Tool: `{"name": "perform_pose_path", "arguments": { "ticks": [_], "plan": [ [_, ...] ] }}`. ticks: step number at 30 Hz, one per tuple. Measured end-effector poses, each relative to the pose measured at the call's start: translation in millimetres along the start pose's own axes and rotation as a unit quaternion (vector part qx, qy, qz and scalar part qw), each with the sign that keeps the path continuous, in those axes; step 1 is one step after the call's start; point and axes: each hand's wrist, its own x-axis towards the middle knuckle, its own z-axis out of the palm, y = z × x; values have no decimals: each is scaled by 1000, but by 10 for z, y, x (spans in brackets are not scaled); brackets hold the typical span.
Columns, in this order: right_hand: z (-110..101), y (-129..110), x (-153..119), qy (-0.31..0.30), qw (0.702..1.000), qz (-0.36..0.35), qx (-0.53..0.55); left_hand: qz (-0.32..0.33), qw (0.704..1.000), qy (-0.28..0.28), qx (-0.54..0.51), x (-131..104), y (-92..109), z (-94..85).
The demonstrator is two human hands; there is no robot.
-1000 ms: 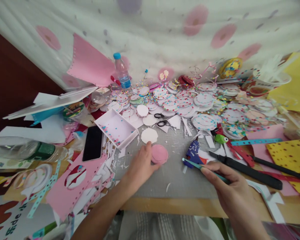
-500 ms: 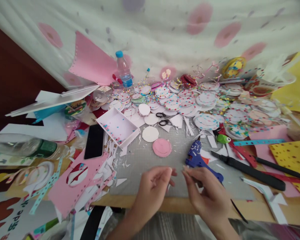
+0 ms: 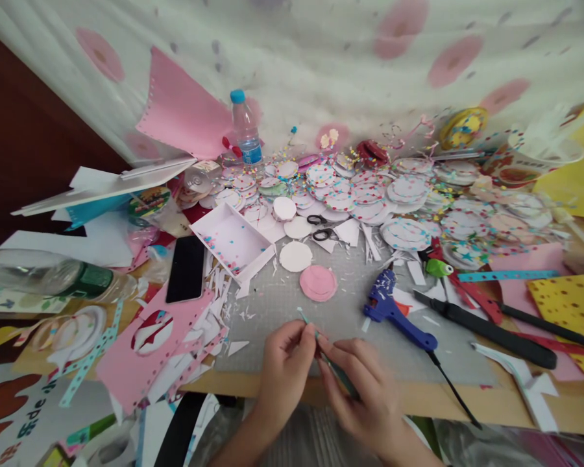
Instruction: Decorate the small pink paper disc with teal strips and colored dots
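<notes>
A clear plastic bottle with a green label [image 3: 78, 279] is lying on its side at the left, and a black rectangular phone [image 3: 185, 269] is resting beside an open white paper box [image 3: 236, 243]. The left hand [image 3: 285, 363] is pinching its fingertips together near the pointed end of a slender green tool [image 3: 343, 376]; whether they are gripping it or something tiny, I cannot tell. Beyond, a pink round paper disc [image 3: 318, 283] is lying flat on the grey mat [image 3: 267, 314]. The right hand [image 3: 365, 386] is clamping the tool's shaft. This looks like close fingertip work, calling for a steady, light touch. A blue glue gun [image 3: 401, 321] is lying farther right.
</notes>
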Motion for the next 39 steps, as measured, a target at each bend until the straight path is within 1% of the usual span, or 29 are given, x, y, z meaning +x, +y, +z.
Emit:
{"name": "perform_pose_path", "arguments": {
  "ticks": [2, 4, 6, 8, 11, 13, 15, 19, 23, 29, 34, 39],
  "plan": [
    [-45, -10, 23, -22, 994, 62, 88, 11, 1000, -5, 13, -9, -28, -58],
    [-96, 5, 69, -21, 977, 147, 154, 24, 999, -26, 35, -25, -30, -125],
    [-134, 37, 144, -25, 950, 236, 203, 43, 996, -61, 57, -43, -4, -188],
    [-154, 62, 241, -53, 916, 303, 258, 65, 990, -106, 69, -55, 40, -233],
    [-156, 57, 389, -101, 867, 351, 340, 95, 980, -158, 78, -58, 92, -261],
    [-150, 31, 455, -120, 845, 363, 373, 103, 975, -176, 83, -56, 99, -262],
    [-145, 11, 484, -129, 836, 367, 388, 101, 973, -187, 89, -56, 87, -259],
    [-150, 23, 458, -134, 831, 372, 391, 97, 972, -190, 96, -52, 57, -262],
    [-171, 60, 426, -137, 833, 366, 391, 109, 970, -197, 93, -38, 48, -268],
    [-176, 60, 451, -139, 832, 363, 396, 117, 967, -202, 105, -23, 44, -279],
    [-144, 98, 405, -141, 815, 375, 418, 124, 963, -209, 115, -18, 22, -296],
    [-128, 143, 329, -145, 785, 400, 451, 122, 962, -217, 111, -14, 14, -294]
  ]
}}
